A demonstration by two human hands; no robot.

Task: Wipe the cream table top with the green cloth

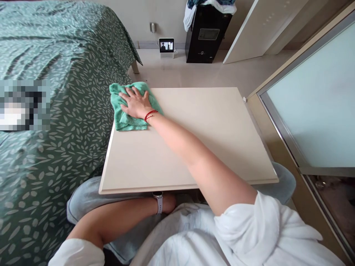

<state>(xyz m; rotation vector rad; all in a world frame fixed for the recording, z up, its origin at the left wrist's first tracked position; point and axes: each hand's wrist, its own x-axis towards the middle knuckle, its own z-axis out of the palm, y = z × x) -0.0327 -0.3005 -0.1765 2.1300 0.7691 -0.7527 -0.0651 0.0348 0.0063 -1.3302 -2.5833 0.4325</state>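
A green cloth (130, 123) lies on the far left corner of a cream tabletop (194, 136), partly hanging past its left edge. My right hand (135, 103) rests flat on this cloth with its fingers spread, a red string bracelet round the wrist. My left hand (168, 204) is low in my lap below the table's near edge, with a pale-strapped watch (159, 202) on the wrist. Its fingers are hidden, so what it holds, if anything, cannot be seen.
A bed with a green leaf-patterned cover (83, 74) stands along the left. Beyond the table are a small lit screen (166, 45) and a black cabinet (206, 37) with cloth on top. Frosted sliding panels (313, 96) line the right side.
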